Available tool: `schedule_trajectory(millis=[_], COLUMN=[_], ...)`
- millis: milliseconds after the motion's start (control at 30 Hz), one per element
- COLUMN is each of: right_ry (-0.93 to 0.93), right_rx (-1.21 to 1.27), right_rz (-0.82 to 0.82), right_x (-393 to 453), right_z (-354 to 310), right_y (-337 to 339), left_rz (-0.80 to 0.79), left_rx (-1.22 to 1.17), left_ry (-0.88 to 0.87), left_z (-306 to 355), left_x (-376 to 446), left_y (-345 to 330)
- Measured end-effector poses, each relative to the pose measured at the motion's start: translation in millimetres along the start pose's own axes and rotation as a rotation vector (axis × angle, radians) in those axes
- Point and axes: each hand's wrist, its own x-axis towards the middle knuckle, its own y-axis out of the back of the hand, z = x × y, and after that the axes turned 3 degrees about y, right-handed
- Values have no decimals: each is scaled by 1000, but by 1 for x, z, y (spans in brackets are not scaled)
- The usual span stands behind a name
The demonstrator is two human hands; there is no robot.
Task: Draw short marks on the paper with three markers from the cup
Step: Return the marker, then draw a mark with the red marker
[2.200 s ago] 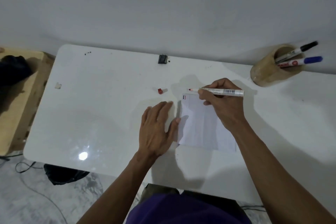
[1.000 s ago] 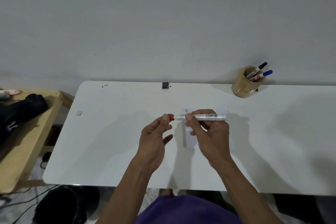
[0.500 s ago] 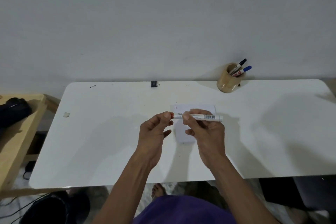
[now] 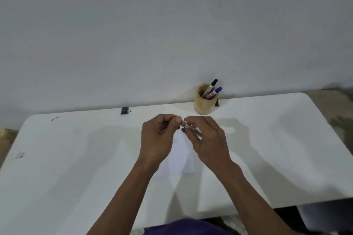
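- The big white table (image 4: 76, 168) fills the lower part of the view, set against a plain grey wall (image 4: 133, 25).
- Two bare arms reach out over the table from the bottom, above a bit of purple cloth (image 4: 183, 227).
- The white paper (image 4: 181, 156) lies flat on the table, right under and between the two hands. The hands hide its top part.
- The left hand (image 4: 156, 139) is held up over the paper. Its fingers are curled, and the thumb and first finger pinch something small and red (image 4: 174, 116) at their tips. It is blurry.
- The right hand (image 4: 208, 139) is just beside the left one, almost touching it. Its fingers are pressed around a white marker (image 4: 191, 129), which is also blurry.
- The end of the marker points at the red bit in the left hand.
- The tan cup (image 4: 204, 105) stands at the back edge of the table, well apart from the hands.
- Two markers lean in the cup, one with a black cap (image 4: 214, 82) and one with a blue cap (image 4: 218, 89).
- A small black thing (image 4: 124, 110) sits at the back edge, left of the cup.
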Motion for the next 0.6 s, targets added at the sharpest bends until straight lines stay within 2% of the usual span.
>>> schedule_trajectory(millis=[100,200,400,600], right_ry=[-158,-312,-333,-374], right_rx=[126,270,294,242], right_rz=[10,158,318,255], right_x=[16,41,100,115], right_z=[26,49,92,117], right_y=[17,35,43,25], left_rz=[14,75,73,16], left_rx=[25,107,351,469], left_ry=[42,90,33,-7], left_z=[0,-9,-25,-35], left_x=[16,33,75,110], left_y=[-30,-53,-93,-117])
